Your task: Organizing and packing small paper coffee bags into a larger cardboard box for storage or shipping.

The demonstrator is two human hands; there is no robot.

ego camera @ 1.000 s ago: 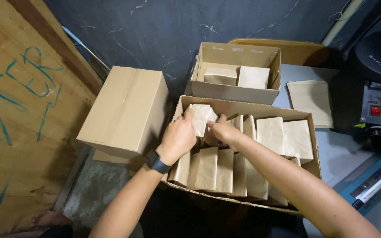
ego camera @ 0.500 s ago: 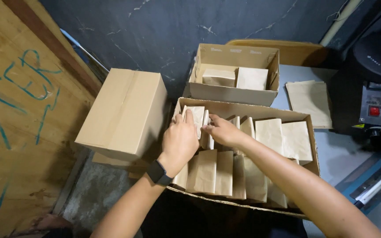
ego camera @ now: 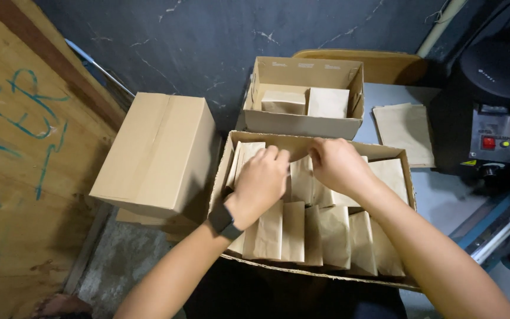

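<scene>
Both hands, left hand (ego camera: 262, 180) and right hand (ego camera: 337, 166), pinch upright brown paper bags (ego camera: 302, 183) standing tall in the open box (ego camera: 219, 177).

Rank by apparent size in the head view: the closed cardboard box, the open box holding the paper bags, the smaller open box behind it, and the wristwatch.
1. Open box with the paper bags
2. Closed cardboard box, though it looks close to the first
3. Smaller open box, farther from the camera
4. Wristwatch
</scene>
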